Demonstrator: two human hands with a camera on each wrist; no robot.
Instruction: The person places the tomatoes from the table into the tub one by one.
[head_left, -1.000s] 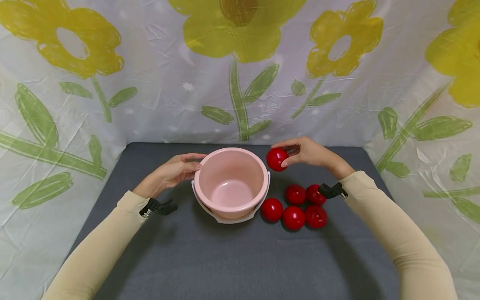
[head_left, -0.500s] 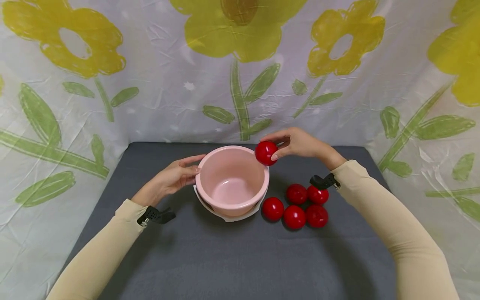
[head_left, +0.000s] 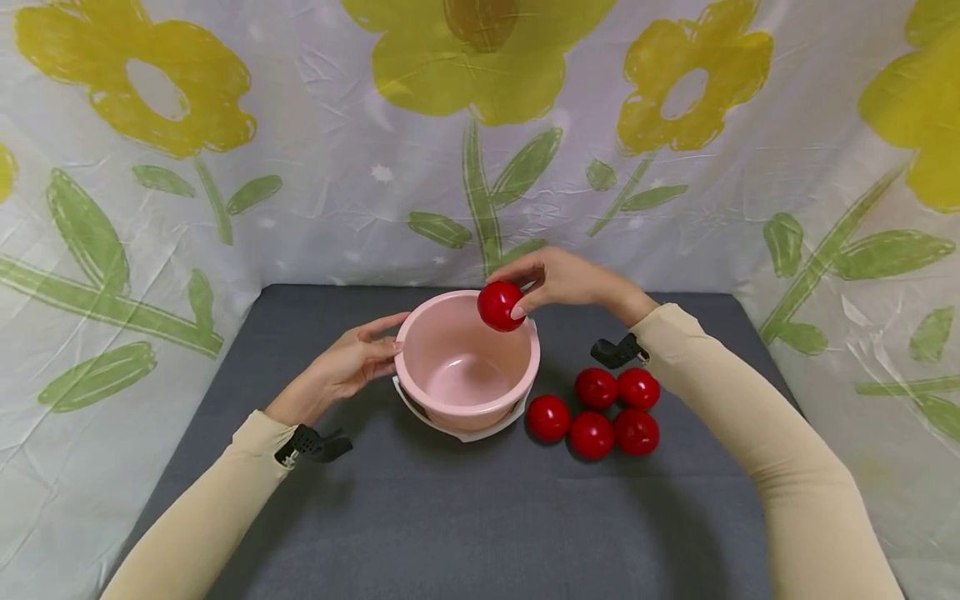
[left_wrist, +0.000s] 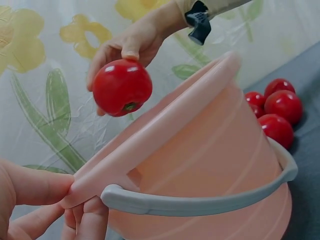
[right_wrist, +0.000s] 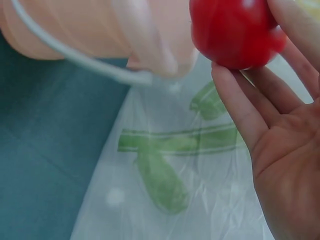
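Observation:
A pink bucket (head_left: 465,408) with a white handle (left_wrist: 200,204) stands on the dark cloth, its inside bare in the head view. At its left side my left hand (head_left: 352,362) pinches the rim, thumb on top and fingers beneath. My right hand (head_left: 566,283) grips a glossy red tomato (head_left: 500,306) between thumb and fingers, above the far right part of the bucket's mouth. The green stem end of that tomato faces down in the left wrist view. In the right wrist view its upper part is cut off by the frame.
Several more red tomatoes (head_left: 592,434) lie in a cluster on the dark grey tablecloth (head_left: 480,517), just right of the bucket. A white curtain printed with yellow flowers (head_left: 315,200) closes off the back and both sides. Each wrist carries a black strapped camera (head_left: 618,352).
My right hand has carried the tomato leftward and slightly up, from beside the bucket to over its mouth. My left hand keeps its hold on the rim.

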